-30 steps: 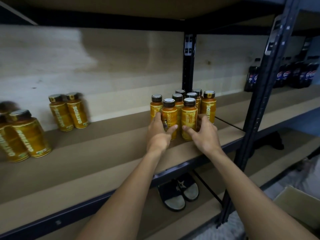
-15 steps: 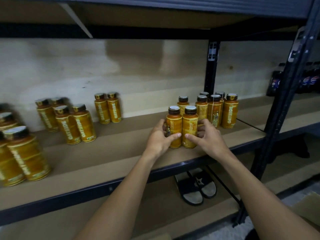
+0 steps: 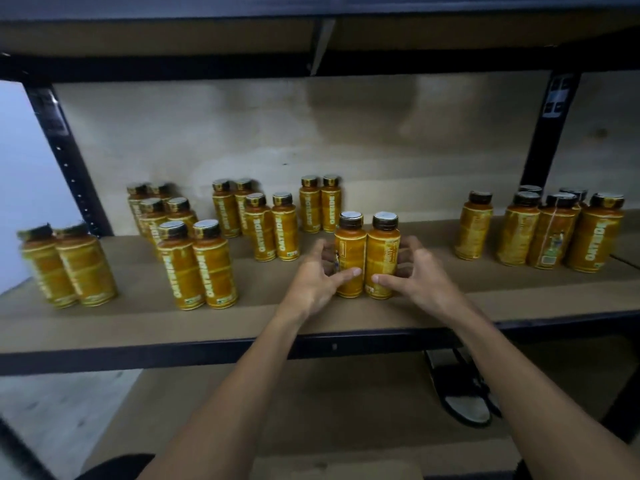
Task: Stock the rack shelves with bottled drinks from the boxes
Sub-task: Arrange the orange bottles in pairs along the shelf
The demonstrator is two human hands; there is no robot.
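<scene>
the left hand (image 3: 313, 282) is gripping the left oatside bottle (image 3: 349, 254): the thumb is lying across the front of the label and the other fingers are curling round the outer side. the right hand (image 3: 417, 275) is gripping the right oatside bottle (image 3: 382, 258) in the same way, thumb in front and fingers bent round the far side. both hands are closing firmly on the bottles, and no wide gap is showing.

the two bottles are standing upright, side by side and touching each other, on the brown shelf board (image 3: 311, 322), near its front edge and about in the middle of the view. their bases seem to be resting on the board, but the blur is making this not fully sure.

taking these two as the centre of the clock: at ten o'clock a near pair of bottles (image 3: 285, 233) is standing, and at eleven o'clock a back pair (image 3: 310, 209) is standing by the wooden back panel. at nine o'clock a front pair (image 3: 214, 268) is standing near the shelf edge, and further the same way a blurred pair (image 3: 85, 268) is standing at the left end. at two o'clock a single bottle (image 3: 473, 230) is standing alone, and beyond it a tight cluster of bottles (image 3: 550, 237) is standing. at one o'clock a black rack post (image 3: 550, 140) is rising. at five o'clock, on the lower shelf, black slippers (image 3: 460, 393) are lying.
</scene>
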